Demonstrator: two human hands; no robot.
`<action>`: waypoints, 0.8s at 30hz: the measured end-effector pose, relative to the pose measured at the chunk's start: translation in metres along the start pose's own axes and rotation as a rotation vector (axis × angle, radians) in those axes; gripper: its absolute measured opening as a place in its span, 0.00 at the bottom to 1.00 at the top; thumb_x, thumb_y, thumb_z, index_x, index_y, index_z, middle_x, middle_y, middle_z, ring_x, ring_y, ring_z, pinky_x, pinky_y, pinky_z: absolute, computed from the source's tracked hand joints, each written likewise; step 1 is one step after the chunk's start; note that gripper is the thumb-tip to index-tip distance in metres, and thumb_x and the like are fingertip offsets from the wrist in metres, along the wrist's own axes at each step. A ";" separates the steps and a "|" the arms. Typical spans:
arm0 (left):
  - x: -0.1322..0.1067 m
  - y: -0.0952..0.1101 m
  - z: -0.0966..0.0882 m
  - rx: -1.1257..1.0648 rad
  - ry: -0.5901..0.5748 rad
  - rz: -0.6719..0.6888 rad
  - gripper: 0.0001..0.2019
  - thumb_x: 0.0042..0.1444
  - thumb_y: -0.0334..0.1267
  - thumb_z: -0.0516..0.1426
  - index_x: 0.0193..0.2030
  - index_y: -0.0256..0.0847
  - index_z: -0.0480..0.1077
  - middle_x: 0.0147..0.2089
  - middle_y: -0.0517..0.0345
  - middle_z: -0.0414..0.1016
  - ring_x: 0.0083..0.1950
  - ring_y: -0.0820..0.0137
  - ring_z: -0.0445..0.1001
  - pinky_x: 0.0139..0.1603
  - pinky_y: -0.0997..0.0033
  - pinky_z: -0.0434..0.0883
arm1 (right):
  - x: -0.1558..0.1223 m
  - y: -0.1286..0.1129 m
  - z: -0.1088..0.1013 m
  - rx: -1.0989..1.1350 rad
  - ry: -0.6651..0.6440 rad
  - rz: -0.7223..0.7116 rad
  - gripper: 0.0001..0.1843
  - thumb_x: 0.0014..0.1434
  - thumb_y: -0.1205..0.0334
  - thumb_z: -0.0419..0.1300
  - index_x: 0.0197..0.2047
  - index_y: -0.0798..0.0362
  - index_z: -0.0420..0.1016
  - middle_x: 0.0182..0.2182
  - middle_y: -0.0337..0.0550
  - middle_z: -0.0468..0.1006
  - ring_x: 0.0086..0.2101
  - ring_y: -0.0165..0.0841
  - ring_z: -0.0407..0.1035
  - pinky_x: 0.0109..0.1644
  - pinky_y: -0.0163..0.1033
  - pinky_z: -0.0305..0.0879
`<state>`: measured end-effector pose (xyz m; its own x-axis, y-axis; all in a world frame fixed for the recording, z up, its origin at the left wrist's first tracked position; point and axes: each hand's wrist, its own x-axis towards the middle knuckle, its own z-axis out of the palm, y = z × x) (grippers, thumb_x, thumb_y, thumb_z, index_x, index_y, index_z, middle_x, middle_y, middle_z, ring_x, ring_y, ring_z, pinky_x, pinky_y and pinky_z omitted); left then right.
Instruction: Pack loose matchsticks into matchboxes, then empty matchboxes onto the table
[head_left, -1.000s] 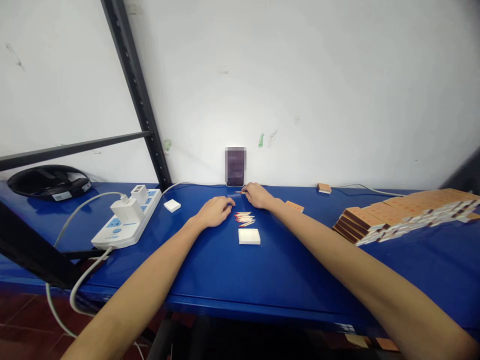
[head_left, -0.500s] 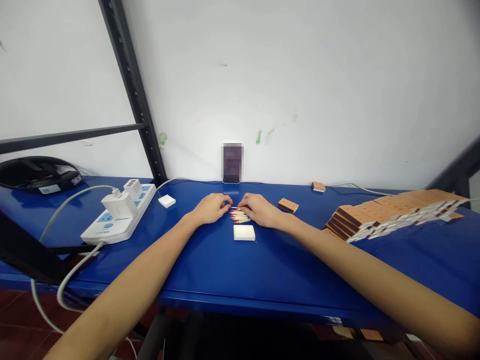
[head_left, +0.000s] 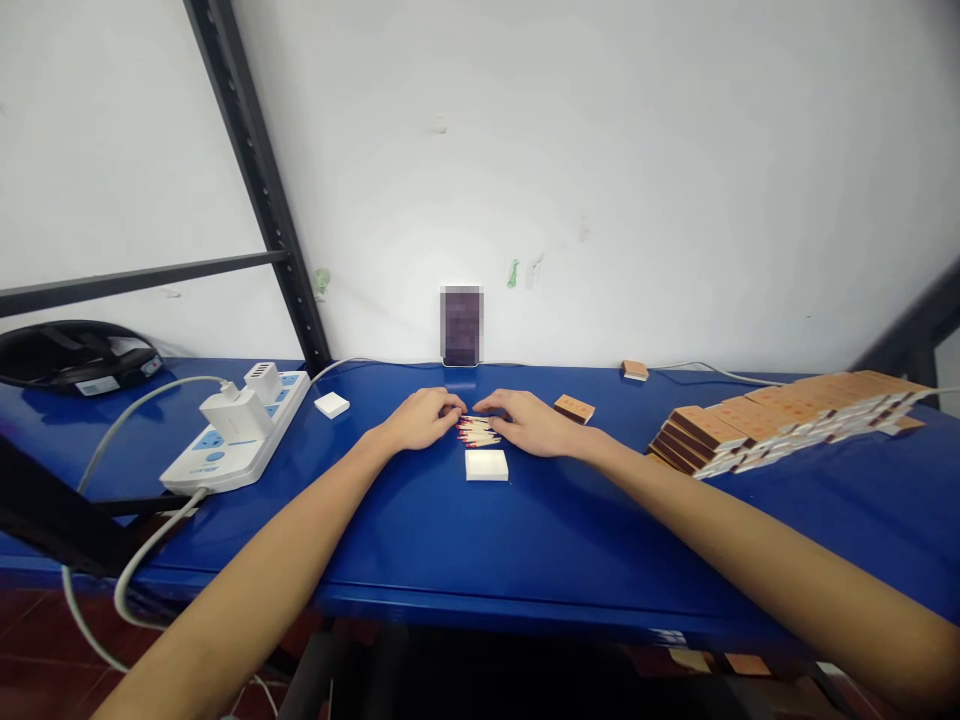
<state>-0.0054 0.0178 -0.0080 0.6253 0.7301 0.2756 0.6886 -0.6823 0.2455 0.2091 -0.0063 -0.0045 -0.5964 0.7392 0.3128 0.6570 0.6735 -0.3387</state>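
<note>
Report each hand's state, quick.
Left hand: curled, fingertips at the matches; grip cannot be told.
Right hand: curled, fingertips at the matches; grip cannot be told.

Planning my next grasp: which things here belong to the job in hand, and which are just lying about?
In hand: left hand, right hand, matches between them, white tray beside them, probably matchbox row.
Lying about: power strip, black round device, small white box.

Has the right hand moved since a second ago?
Yes. The right hand has drawn back from the dark upright card toward the small white box, beside the red-tipped matchsticks.
</note>
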 end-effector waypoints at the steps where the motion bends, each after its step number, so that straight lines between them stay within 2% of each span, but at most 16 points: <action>1: -0.001 0.001 -0.001 -0.001 -0.011 0.005 0.16 0.62 0.40 0.48 0.46 0.42 0.75 0.37 0.55 0.73 0.38 0.68 0.70 0.40 0.70 0.63 | -0.003 0.000 -0.002 0.017 -0.025 -0.012 0.18 0.61 0.65 0.54 0.54 0.54 0.73 0.50 0.49 0.77 0.48 0.39 0.70 0.52 0.44 0.64; 4: -0.003 0.005 -0.006 -0.001 -0.058 0.028 0.19 0.63 0.48 0.49 0.51 0.44 0.75 0.36 0.54 0.70 0.39 0.67 0.69 0.39 0.69 0.63 | -0.010 -0.002 -0.007 0.085 -0.077 -0.047 0.24 0.61 0.52 0.57 0.57 0.52 0.71 0.53 0.48 0.75 0.50 0.42 0.69 0.52 0.45 0.64; 6: -0.004 0.006 -0.008 -0.004 -0.083 0.049 0.21 0.62 0.52 0.49 0.51 0.45 0.75 0.35 0.55 0.69 0.38 0.67 0.68 0.39 0.69 0.62 | -0.011 -0.001 -0.006 0.131 -0.085 -0.058 0.26 0.59 0.48 0.58 0.57 0.50 0.71 0.53 0.47 0.75 0.49 0.42 0.70 0.51 0.44 0.64; 12: -0.006 0.009 -0.011 -0.013 -0.104 0.081 0.24 0.61 0.58 0.48 0.51 0.48 0.75 0.35 0.55 0.69 0.37 0.67 0.67 0.38 0.69 0.62 | -0.004 0.005 0.005 0.176 -0.001 -0.041 0.15 0.59 0.56 0.59 0.47 0.51 0.79 0.45 0.44 0.80 0.44 0.37 0.72 0.47 0.41 0.65; 16: -0.006 0.011 -0.010 -0.018 -0.098 0.094 0.24 0.60 0.59 0.49 0.48 0.47 0.76 0.33 0.55 0.68 0.36 0.67 0.66 0.38 0.69 0.62 | -0.002 0.006 0.009 0.189 0.034 -0.026 0.13 0.59 0.58 0.60 0.45 0.50 0.79 0.43 0.43 0.81 0.41 0.36 0.73 0.45 0.39 0.66; 24: -0.004 0.010 -0.006 -0.028 -0.067 0.123 0.16 0.59 0.49 0.55 0.45 0.44 0.78 0.34 0.56 0.69 0.36 0.69 0.68 0.38 0.70 0.63 | -0.005 0.004 0.019 0.075 0.092 -0.025 0.11 0.60 0.60 0.59 0.43 0.53 0.79 0.41 0.48 0.79 0.41 0.38 0.72 0.46 0.42 0.65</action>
<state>-0.0035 0.0078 -0.0007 0.7280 0.6411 0.2429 0.5954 -0.7669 0.2395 0.2057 -0.0069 -0.0244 -0.5648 0.7213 0.4009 0.6040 0.6924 -0.3947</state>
